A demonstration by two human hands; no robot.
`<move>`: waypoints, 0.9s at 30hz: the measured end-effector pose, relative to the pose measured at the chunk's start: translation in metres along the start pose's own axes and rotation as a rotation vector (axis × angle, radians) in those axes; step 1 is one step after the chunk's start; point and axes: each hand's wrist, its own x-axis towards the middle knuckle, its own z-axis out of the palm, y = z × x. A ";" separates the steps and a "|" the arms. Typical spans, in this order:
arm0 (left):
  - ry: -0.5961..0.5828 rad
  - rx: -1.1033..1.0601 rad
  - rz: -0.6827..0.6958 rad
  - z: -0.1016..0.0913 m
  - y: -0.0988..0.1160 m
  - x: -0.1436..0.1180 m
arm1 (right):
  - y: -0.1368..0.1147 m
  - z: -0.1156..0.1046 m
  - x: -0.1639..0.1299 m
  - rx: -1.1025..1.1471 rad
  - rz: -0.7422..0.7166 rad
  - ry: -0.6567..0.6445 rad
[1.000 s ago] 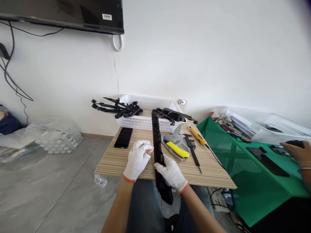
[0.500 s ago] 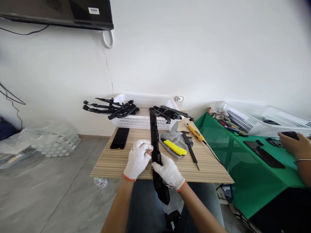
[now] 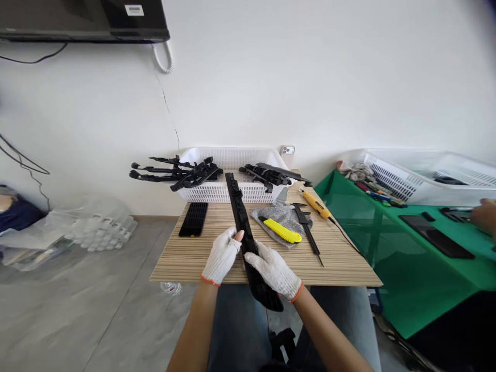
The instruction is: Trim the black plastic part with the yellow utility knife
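Observation:
A long black plastic part (image 3: 242,219) slants over the front of the wooden table, its lower end past the edge above my lap. My left hand (image 3: 223,254), in a white knit glove with the thumb tip bare, is closed on its left side near the middle. Lower down, my gloved right hand (image 3: 269,266) grips the part from the right, thumb across it. Just beyond my right hand, a yellow utility knife (image 3: 284,231) lies on a grey cloth (image 3: 273,213). Black calipers (image 3: 306,230) rest partly on that cloth.
A white basket (image 3: 217,194) at the back carries black plastic parts (image 3: 197,173) on both sides. A black phone (image 3: 194,219) lies left, a yellow corded tool (image 3: 315,203) right. Another person's hand (image 3: 484,214) is over the green-covered table (image 3: 426,279), which holds white baskets (image 3: 411,175).
The black part has tilted, its upper end swinging left and its lower end right. My left thumb now lies against it. The other person's hand has moved right, and the view has shifted slightly.

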 end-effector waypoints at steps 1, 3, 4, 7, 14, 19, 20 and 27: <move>0.032 -0.014 -0.004 0.001 0.000 0.001 | 0.000 0.000 0.000 -0.005 -0.003 -0.004; 0.078 -0.058 -0.023 0.003 0.000 0.004 | -0.002 0.000 -0.001 -0.014 -0.007 -0.008; 0.088 -0.094 -0.037 0.004 0.001 0.005 | -0.003 -0.001 -0.001 -0.018 -0.005 -0.009; 0.077 -0.237 -0.080 0.010 0.002 0.007 | -0.008 -0.004 -0.003 -0.046 0.019 -0.035; 0.162 -0.577 -0.264 0.017 0.005 0.006 | -0.016 -0.004 -0.008 -0.250 0.008 -0.136; 0.249 -0.751 -0.398 0.014 0.008 0.004 | -0.014 -0.034 -0.011 -0.252 -0.173 -0.191; 0.245 -0.761 -0.422 0.014 0.009 0.004 | -0.013 -0.046 -0.009 -0.253 -0.180 -0.138; 0.167 -0.799 -0.442 0.019 0.015 0.000 | 0.004 -0.104 0.023 -0.897 0.126 -0.009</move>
